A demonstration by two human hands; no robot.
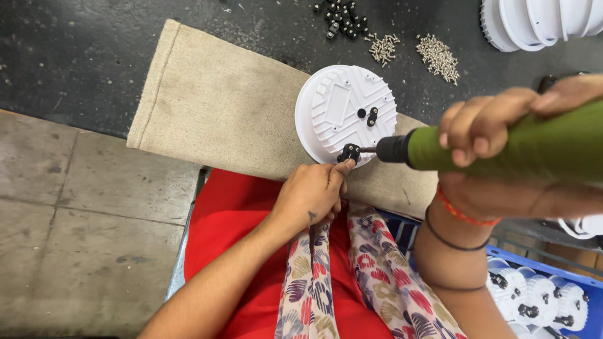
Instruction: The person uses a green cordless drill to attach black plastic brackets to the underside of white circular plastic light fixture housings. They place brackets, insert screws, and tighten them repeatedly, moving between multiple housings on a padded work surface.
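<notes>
- Dark, scuffed worktop [81, 56] carries a beige felt mat [220, 107]; grey concrete floor [75, 226] lies below.
- A white ribbed round housing [342, 110] rests on the mat's right end.
- Left hand [311, 194] pinches a small black clip [349, 152] at the housing's near rim.
- Right hand [502, 125] is wrapped tight around a green electric screwdriver [502, 147], its bit touching the clip.
- Screw piles [438, 56] and black parts [341, 17] lie beyond; a blue crate [553, 276] sits lower right.

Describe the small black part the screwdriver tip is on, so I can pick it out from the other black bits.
Find the beige cloth on the dark bench, then the round white ribbed housing on its right end. The black clip sits at the housing's near rim, steadied by the left hand and met by the green screwdriver in the right hand; the other black fittings sit mid-disc.
</notes>
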